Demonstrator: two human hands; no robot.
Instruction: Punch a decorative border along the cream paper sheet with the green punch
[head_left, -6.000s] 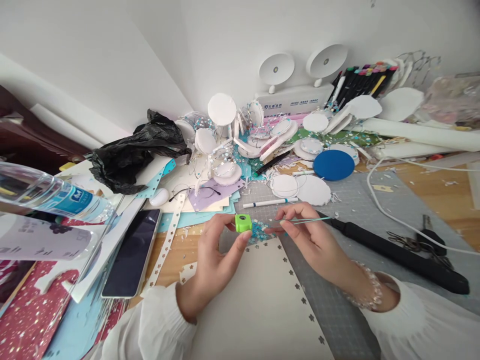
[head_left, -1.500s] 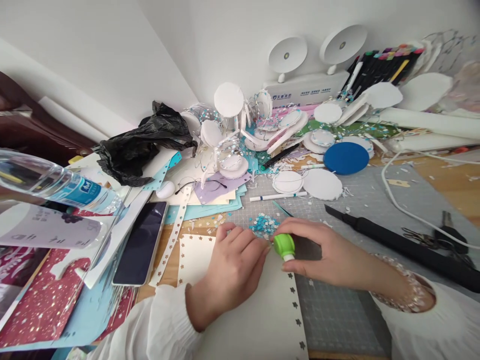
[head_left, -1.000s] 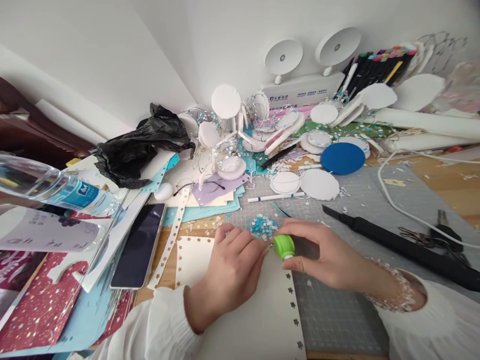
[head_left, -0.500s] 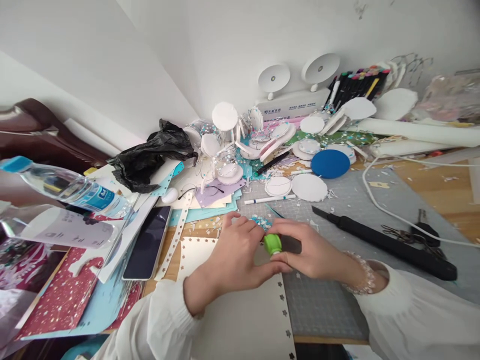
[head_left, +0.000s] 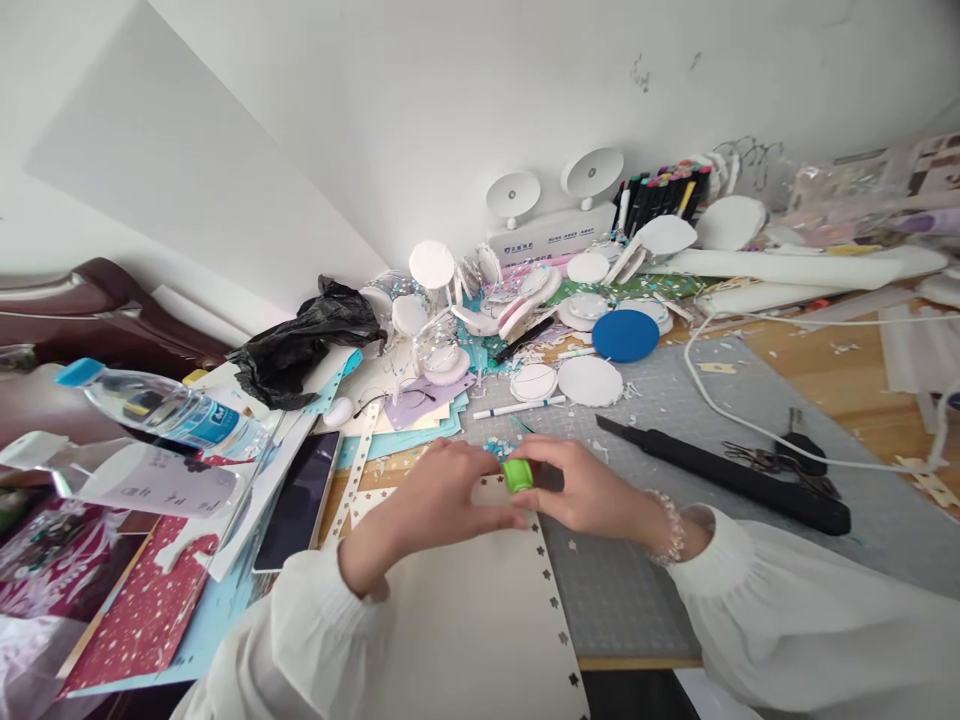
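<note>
A green craft hole punch (head_left: pixel 517 475) is at the top right corner of a cream paper sheet (head_left: pixel 465 620). Flower-shaped holes run along the sheet's top and right edges. My right hand (head_left: pixel 589 487) grips the punch between thumb and fingers, a beaded bracelet on its wrist. My left hand (head_left: pixel 435 500) is over the sheet's upper part, fingers bent at the top edge and thumb reaching to the punch; it holds the paper beside the punch, though its fingertips are partly hidden. Small blue and white paper bits (head_left: pixel 501 447) lie just beyond the fingers.
A grey cutting mat (head_left: pixel 622 590) lies under the right side, with a black craft knife (head_left: pixel 742 480) and keys (head_left: pixel 799 455). On the left are a phone (head_left: pixel 298 505) and water bottle (head_left: pixel 176 415). White discs (head_left: pixel 590 381), a blue disc (head_left: pixel 625 335) and a black bag (head_left: pixel 304 340) crowd the back.
The view has shifted, so the table's things appear further left and the back ones lower. Both hands keep nearly the same grip, with the punch still at the sheet's corner.
</note>
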